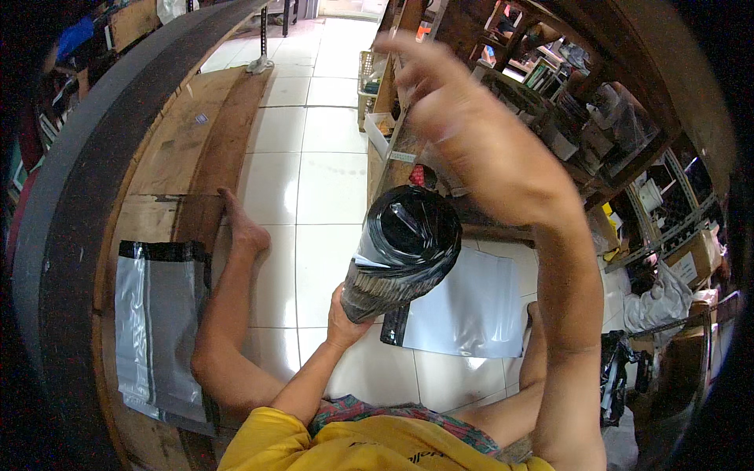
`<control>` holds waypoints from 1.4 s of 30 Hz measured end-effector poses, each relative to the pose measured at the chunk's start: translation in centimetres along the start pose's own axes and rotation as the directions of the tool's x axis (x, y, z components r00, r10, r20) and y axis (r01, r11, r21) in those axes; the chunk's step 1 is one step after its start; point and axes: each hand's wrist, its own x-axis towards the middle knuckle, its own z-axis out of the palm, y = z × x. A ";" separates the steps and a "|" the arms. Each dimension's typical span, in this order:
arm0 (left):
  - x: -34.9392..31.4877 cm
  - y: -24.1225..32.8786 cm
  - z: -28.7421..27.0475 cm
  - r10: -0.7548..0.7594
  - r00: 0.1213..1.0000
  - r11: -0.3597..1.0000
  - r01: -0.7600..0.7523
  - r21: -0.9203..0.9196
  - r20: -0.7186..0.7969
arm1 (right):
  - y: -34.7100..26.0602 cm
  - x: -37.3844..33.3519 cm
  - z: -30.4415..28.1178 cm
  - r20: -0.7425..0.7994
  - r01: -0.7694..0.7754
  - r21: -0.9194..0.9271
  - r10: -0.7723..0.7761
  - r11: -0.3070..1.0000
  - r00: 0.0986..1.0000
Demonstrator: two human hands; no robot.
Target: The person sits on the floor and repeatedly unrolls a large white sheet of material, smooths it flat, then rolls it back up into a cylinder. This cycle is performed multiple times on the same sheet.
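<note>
My left hand is wrapped round the lower part of a thick, cylinder-shaped bundle in glossy black plastic wrap. The bundle is held off the floor in front of me, its round, creased end tilted up toward me. My right hand is raised above and beyond the bundle, apart from it. Motion smears its fingers, and I cannot see anything in them. On the floor behind the bundle, partly covered by it, lies a pale grey plastic mailing bag with a black edge.
Grey mailing bags with black tops lie on a wooden plank bench at my left. My bare legs are spread on the white tiled floor. Ahead stand a yellow basket and a white box. Cluttered shelves line the right.
</note>
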 end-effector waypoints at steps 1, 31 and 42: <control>-0.1 -0.4 0.0 0.022 1.000 1.000 -0.022 -0.004 -0.003 | 0.6 0.2 0.4 -0.020 0.042 -0.051 -0.043 0.998 0.999; -0.4 -3.8 0.7 -0.008 1.000 0.997 0.008 -0.081 -0.002 | 2.5 -4.7 0.9 -0.048 -0.249 0.349 0.283 0.903 0.958; -0.9 1.2 -0.6 -0.156 0.987 0.980 0.150 -0.128 -0.033 | 6.6 -23.2 23.7 0.189 -0.499 0.788 0.630 0.361 0.753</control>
